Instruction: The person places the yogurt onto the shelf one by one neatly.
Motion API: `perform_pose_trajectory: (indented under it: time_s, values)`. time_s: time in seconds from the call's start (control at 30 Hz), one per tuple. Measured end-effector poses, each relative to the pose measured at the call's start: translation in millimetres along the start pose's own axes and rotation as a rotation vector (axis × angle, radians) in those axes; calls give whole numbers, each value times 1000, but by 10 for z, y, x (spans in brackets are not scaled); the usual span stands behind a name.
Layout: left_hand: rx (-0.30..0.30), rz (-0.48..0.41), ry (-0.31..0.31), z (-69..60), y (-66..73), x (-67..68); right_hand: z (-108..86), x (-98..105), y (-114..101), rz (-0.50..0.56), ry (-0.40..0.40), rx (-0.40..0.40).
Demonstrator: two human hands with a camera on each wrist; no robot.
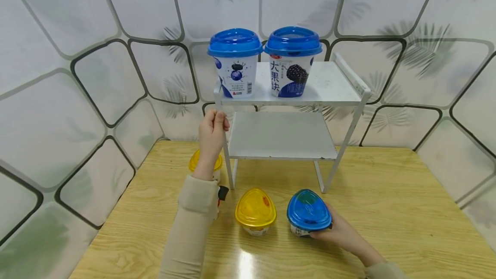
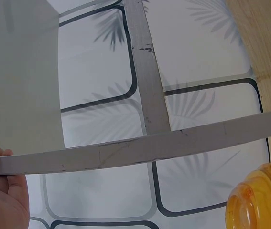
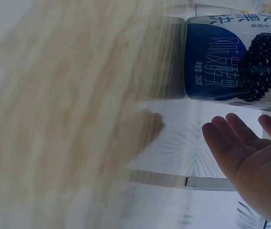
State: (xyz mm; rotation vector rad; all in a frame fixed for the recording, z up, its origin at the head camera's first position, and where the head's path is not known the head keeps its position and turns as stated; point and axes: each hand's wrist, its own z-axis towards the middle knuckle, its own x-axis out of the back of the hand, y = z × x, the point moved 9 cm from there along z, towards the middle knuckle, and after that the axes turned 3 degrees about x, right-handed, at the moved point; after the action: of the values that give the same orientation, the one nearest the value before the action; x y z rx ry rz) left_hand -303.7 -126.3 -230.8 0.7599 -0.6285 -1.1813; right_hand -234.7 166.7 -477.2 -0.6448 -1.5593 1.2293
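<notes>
My left hand (image 1: 213,128) grips the left front leg of a white two-tier rack (image 1: 283,134). In the left wrist view, the fingers (image 2: 18,188) wrap round that leg (image 2: 140,151). My right hand (image 1: 342,234) is at the right side of a blue-lidded yogurt cup (image 1: 308,211) standing on the table. The right wrist view shows blackberry print on this cup (image 3: 231,62). There the thumb lies against it, while the loosely extended fingers (image 3: 226,138) are apart from its wall. A yellow-lidded cup (image 1: 255,210) stands to its left.
Two blue-lidded yogurt cups, one with blueberry print (image 1: 236,70) and one with blackberry print (image 1: 291,68), stand on the rack's top tier. Behind my left forearm is another yellow-lidded cup (image 1: 193,160). A small black object (image 1: 222,193) shows beside the sleeve, mostly hidden.
</notes>
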Motion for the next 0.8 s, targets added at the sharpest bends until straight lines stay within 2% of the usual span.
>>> perform_pose_trajectory:
  time_s: [0.27, 0.8]
  values:
    - [-8, -5, 0, 0, 19, -6, 43, -37, -44, -36, -5, 91]
    - [-22, -3, 9, -1, 24, -5, 67, -50, -32, 19, -12, 82]
